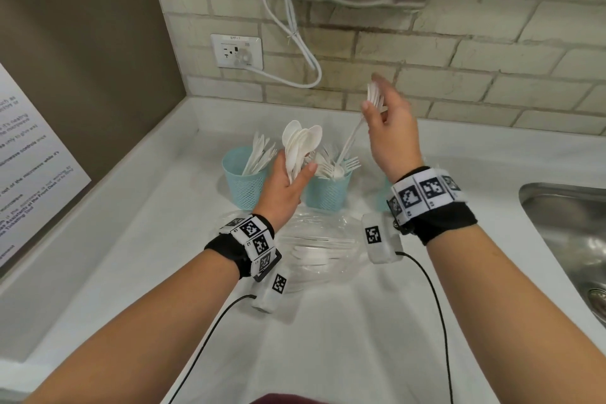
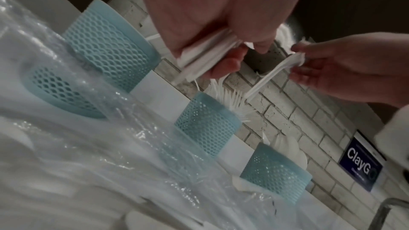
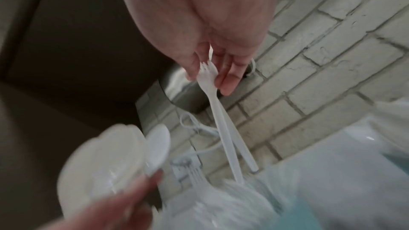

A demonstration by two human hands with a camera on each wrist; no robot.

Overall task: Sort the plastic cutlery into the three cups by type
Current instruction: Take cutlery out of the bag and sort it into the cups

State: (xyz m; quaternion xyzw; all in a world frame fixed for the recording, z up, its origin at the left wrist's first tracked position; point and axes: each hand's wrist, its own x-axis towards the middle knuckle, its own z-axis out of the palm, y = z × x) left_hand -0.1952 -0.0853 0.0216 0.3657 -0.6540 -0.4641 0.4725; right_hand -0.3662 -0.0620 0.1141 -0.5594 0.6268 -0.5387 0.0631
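My left hand (image 1: 295,170) grips a bundle of white plastic spoons (image 1: 300,144) by the handles, bowls up, over the gap between the left and middle cups. My right hand (image 1: 373,105) pinches two white forks (image 3: 209,78) by their heads, and their handles (image 1: 351,138) hang down into the middle blue mesh cup (image 1: 328,190), which holds several forks. The left cup (image 1: 244,180) holds knives. My right wrist hides most of the third cup (image 2: 274,176), which holds spoons. The left wrist view shows the spoon handles (image 2: 203,60) in my fingers.
A clear plastic bag (image 1: 314,249) with more white cutlery lies on the white counter in front of the cups. A steel sink (image 1: 570,239) is at the right. A wall socket (image 1: 236,51) and a white cable (image 1: 295,39) sit on the brick wall behind.
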